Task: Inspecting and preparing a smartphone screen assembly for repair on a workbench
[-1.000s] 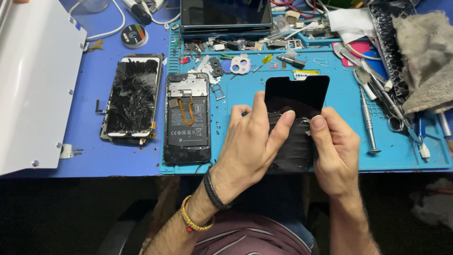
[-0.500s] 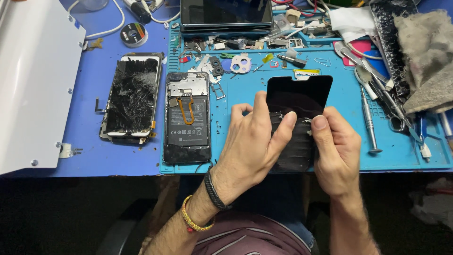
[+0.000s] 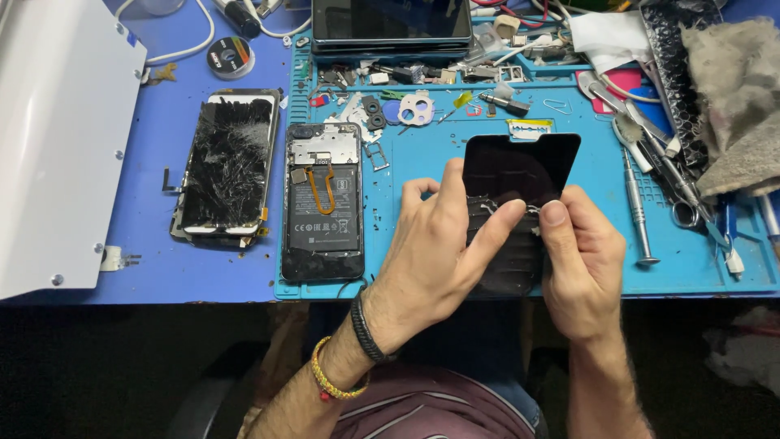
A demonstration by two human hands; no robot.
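Black phone screen [image 3: 520,167], hands [image 3: 439,252] pinching

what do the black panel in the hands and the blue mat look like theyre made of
Black panel: likely glass, glossy and smooth on top, its lower part cracked under both hands. Blue mat: looks like matte silicone or rubber, with moulded compartments along the top.

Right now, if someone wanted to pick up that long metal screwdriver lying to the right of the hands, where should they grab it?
Probably by the slim shaft near its middle, coming straight down from above. The screwdriver lies flat on the blue mat, running away from the person with its wider cap at the near end. The right hand is closest; scissors crowd its far side.
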